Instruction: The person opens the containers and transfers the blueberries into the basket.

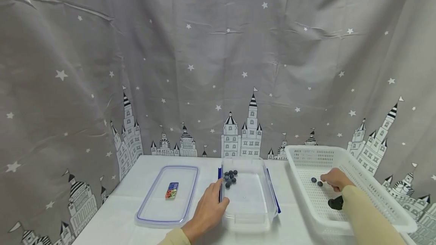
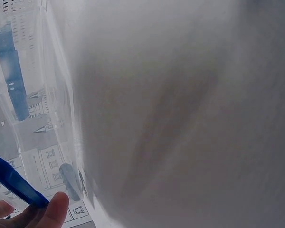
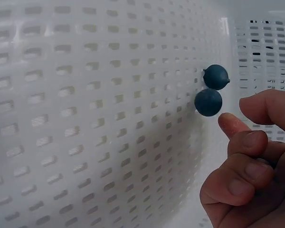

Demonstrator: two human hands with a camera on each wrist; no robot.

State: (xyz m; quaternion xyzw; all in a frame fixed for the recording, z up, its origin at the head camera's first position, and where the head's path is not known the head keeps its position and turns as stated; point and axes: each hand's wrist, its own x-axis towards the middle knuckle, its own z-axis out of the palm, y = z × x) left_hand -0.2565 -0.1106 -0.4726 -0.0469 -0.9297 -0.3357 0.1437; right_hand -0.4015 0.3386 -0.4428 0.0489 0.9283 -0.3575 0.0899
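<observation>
A clear plastic food container (image 1: 250, 218) with blue side latches stands in the middle of the table, and several blueberries (image 1: 231, 177) lie inside along its left wall. My left hand (image 1: 209, 206) holds that left side; in the left wrist view its thumb and fingers are at a blue latch (image 2: 16, 183). Two blueberries (image 1: 316, 182) sit side by side on the floor of the white perforated basket (image 1: 308, 201). Reaching in, my right hand (image 1: 335, 179) has its thumb and index fingertips apart, close to the nearer blueberry (image 3: 208, 102); the other fingers are curled.
A clear lid (image 1: 154, 203) with a blue-edged rim and a colourful label (image 1: 172, 191) lies left of the container. At the right wrist's underside shows a black object (image 1: 336, 202). A grey curtain (image 1: 204, 56) with stars and castles hangs behind the white table (image 1: 127, 192).
</observation>
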